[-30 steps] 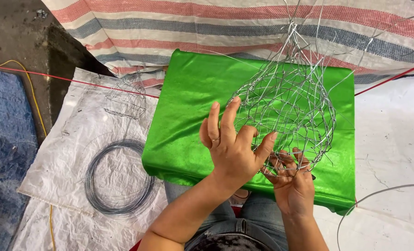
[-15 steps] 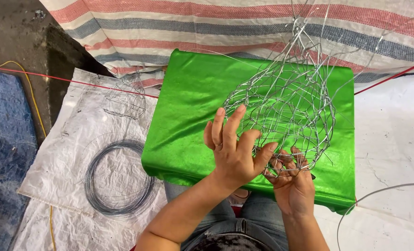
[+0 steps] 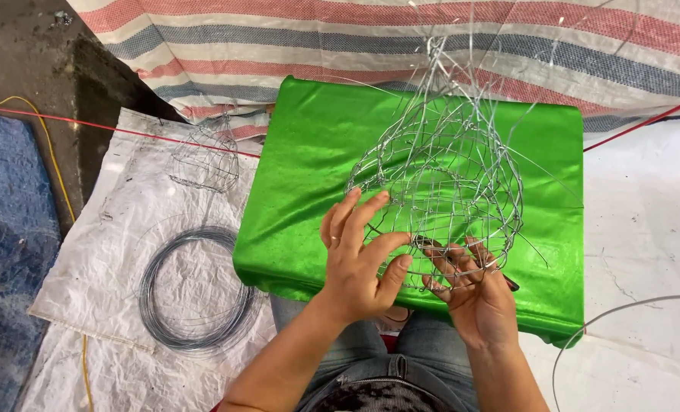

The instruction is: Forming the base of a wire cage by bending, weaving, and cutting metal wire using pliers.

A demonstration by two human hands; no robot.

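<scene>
A rounded cage of thin silver wire mesh [image 3: 446,175] stands tilted over a shiny green cloth-covered board [image 3: 309,160] that rests across my lap. My left hand [image 3: 359,259] presses on the cage's near left side with the fingers spread and the thumb hooked on the lower rim. My right hand [image 3: 473,294] grips the lower rim from below, fingers curled around the wires. Loose wire ends stick up from the top of the cage.
A coil of dark wire [image 3: 195,290] lies on a white woven sack [image 3: 111,252] to the left, with a smaller wire cage [image 3: 202,160] beyond it. A striped tarp [image 3: 355,46] covers the back. A red cord [image 3: 88,124] and a yellow cable [image 3: 50,175] cross the floor.
My left hand has slid slightly lower on the cage and the cage has turned a little between my hands. My right hand stays on the lower rim.
</scene>
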